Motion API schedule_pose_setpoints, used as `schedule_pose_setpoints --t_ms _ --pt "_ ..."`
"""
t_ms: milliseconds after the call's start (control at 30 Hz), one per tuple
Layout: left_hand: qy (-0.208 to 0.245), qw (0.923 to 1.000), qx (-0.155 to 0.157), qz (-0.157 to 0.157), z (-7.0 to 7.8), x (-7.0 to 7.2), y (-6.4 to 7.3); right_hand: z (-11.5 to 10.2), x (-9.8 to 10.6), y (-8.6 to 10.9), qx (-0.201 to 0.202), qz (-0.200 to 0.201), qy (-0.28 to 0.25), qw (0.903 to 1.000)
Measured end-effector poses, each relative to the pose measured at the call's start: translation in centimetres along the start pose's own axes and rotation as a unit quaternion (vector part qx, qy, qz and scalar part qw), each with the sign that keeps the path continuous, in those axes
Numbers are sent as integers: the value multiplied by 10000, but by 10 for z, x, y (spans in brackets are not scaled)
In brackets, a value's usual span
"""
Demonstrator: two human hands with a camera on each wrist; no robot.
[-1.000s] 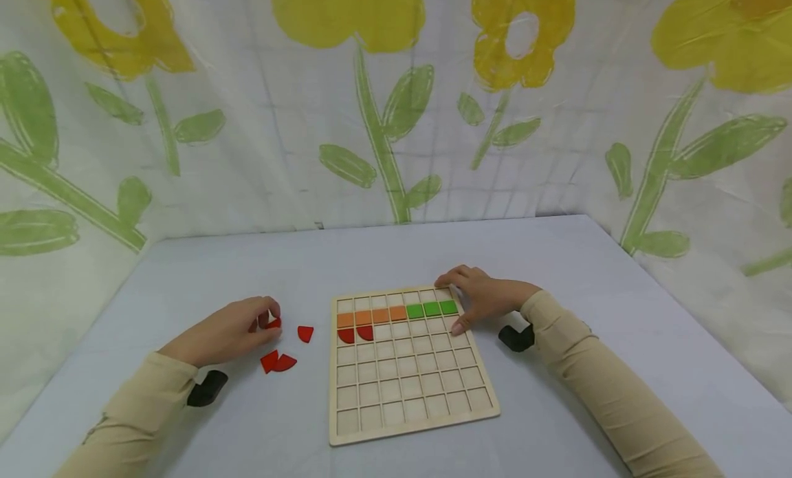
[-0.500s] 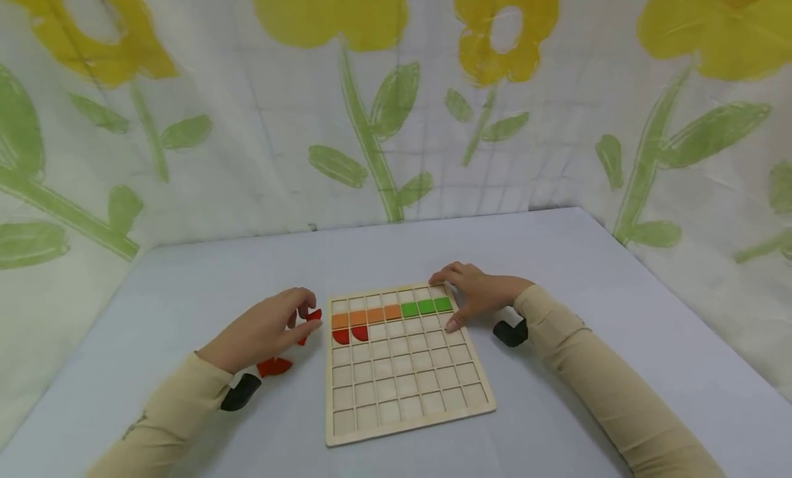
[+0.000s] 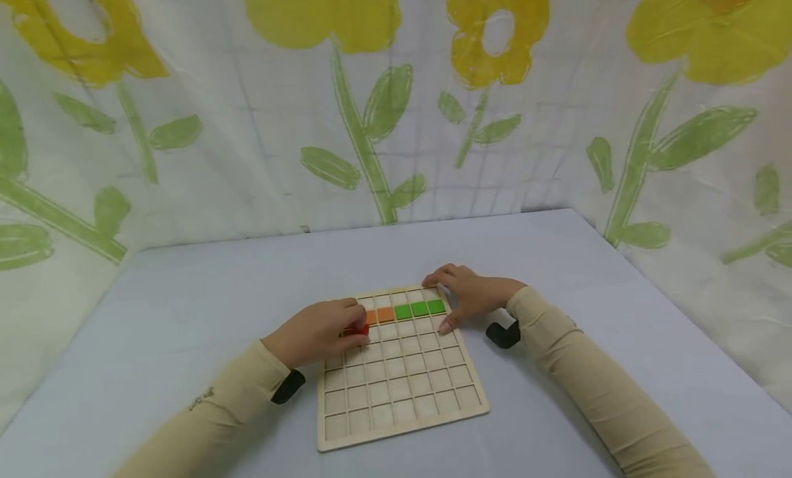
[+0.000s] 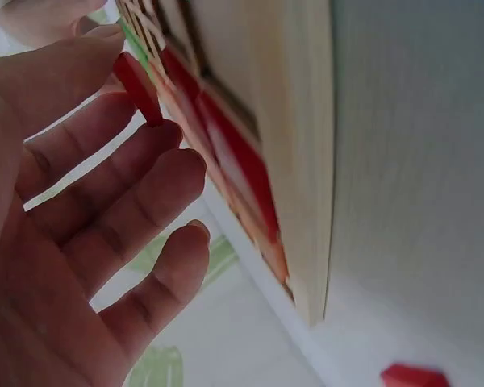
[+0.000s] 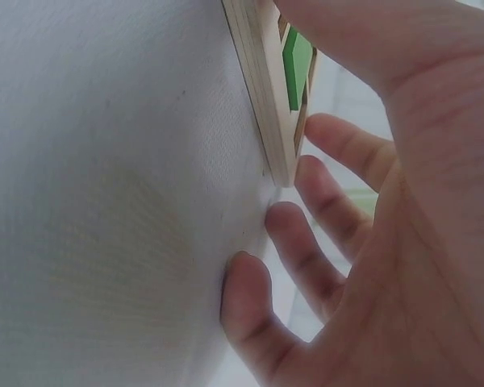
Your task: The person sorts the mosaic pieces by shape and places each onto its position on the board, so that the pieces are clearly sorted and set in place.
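Two hands work at a wooden grid board lying flat on a pale blue-grey table. Left hand lies over the board's upper-left part, fingers curled, pinching a red piece between thumb and fingertips. Left wrist view shows the same red piece held at the fingertips, just above the board's face and not yet seated; other fingers spread loosely below it. Red pieces already in the board sit in cells next to the held one, close to the board's edge. One more loose red piece lies on the table off the board, visible only in the left wrist view.

Right hand rests at the board's upper-right corner, fingers relaxed and nearly straight, thumb along the right edge, grasping nothing. Right wrist view: thumb side lies over the board's top by a green tile, the other fingers stretch down past the board's corner toward the table.

Second row of the board holds orange tiles then green tiles, touching in a line. Rest of the cells bare wood. Both sleeves beige. Backdrop: white sheet with yellow flowers.
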State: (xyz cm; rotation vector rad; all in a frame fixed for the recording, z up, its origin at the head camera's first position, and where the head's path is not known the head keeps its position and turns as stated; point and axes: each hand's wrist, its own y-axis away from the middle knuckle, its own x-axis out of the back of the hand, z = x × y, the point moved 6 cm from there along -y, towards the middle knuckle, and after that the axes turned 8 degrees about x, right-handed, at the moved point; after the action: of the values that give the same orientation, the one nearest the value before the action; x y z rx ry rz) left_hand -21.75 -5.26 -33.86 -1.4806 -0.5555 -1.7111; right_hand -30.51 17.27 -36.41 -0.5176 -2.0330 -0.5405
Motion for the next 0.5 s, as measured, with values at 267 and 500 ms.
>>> schedule_pose_setpoints --t_ms 267,500 --pt "-78 9999 -95 -19 7 -10 -7 2 0 -2 -60 6 55 10000" --pt "-17 10000 27 -89 5 -12 -10 1 -1 -1 -92 -6 26 10000"
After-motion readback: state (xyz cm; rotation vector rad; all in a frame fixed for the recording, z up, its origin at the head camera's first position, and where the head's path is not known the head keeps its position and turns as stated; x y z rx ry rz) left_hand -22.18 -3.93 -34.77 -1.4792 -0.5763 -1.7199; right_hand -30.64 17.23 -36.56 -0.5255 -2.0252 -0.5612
